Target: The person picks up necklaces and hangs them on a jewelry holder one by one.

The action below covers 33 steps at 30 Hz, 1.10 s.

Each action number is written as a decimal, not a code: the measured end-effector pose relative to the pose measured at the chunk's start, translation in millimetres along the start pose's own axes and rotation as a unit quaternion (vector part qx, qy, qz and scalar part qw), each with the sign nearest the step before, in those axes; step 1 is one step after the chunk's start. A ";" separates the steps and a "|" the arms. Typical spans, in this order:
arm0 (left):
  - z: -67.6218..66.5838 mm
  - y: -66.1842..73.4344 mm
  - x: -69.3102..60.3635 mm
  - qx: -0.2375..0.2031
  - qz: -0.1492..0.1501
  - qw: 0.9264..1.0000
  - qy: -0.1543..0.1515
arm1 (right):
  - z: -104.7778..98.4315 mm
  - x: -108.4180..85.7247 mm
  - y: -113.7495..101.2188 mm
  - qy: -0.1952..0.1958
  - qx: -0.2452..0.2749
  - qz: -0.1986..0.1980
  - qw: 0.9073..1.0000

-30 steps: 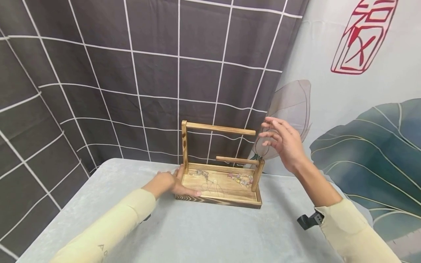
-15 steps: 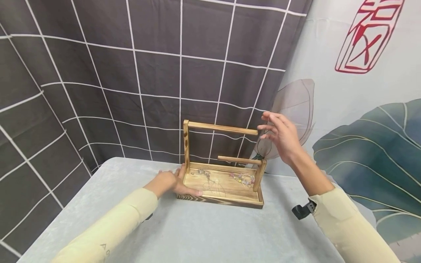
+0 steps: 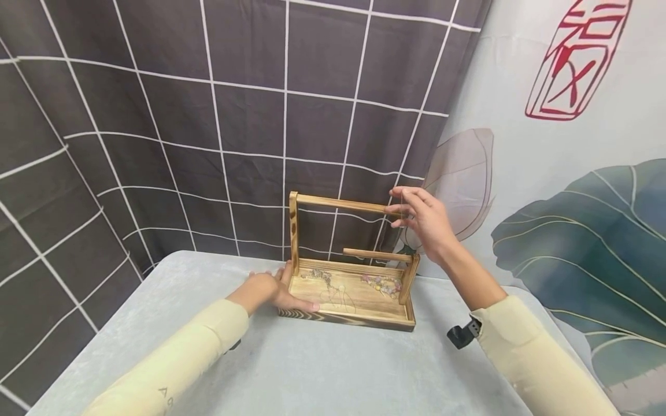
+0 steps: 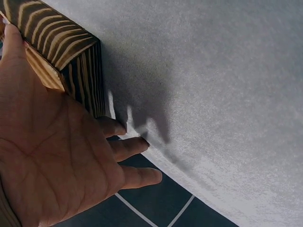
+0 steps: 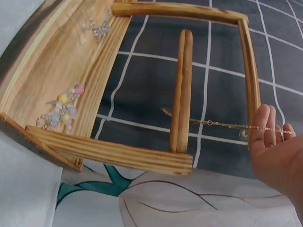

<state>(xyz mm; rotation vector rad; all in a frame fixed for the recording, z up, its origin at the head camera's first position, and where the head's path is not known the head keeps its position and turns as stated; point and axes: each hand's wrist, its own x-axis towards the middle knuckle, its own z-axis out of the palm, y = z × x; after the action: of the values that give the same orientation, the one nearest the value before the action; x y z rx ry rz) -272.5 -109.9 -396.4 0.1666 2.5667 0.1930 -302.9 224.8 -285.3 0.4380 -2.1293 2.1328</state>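
Observation:
A wooden jewellery stand has a tray base and two bars fixed at one end each. My left hand rests against its left end, thumb over the front rim; in the left wrist view the other fingers extend loosely past the dark-grained corner. My right hand is at the free end of the upper bar, holding a thin gold-coloured chain with a small round pendant. The chain passes across the fingers and beside the lower bar; whether it touches either bar, I cannot tell.
Inside the tray lie a colourful beaded bracelet, a silvery chain and a thin cord or chain. The stand is on a pale cloth-covered table. Behind hangs a dark grid-patterned curtain.
My right hand has moved left with the chain, from beside the upper bar's free end to right at that end. The left hand stays on the stand.

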 end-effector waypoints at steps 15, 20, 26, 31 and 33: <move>3.1 -1.6 -5.4 -0.001 0.000 1.000 0.017 | 23.3 -5.1 5.6 -0.015 0.005 -0.001 1.000; 3.6 -1.8 -4.3 -0.006 0.003 1.000 0.018 | 33.2 -4.7 5.7 -0.027 0.019 -0.003 0.999; 5.1 -1.9 -4.7 -0.011 0.002 1.000 0.020 | 44.8 -1.2 5.9 -0.038 0.005 0.000 0.999; 5.0 -2.1 -4.9 -0.012 0.003 1.000 0.022 | 55.2 3.6 3.3 -0.049 -0.004 0.009 0.999; 4.9 -2.1 -4.8 -0.013 0.003 1.000 0.023 | 59.3 5.6 1.6 -0.056 -0.004 0.016 0.998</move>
<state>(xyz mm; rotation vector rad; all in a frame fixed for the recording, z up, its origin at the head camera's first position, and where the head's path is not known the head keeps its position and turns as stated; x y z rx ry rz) -266.0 -112.2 -398.4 0.1633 2.6083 0.2346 -300.8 165.2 -286.3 0.5389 -2.2184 2.1639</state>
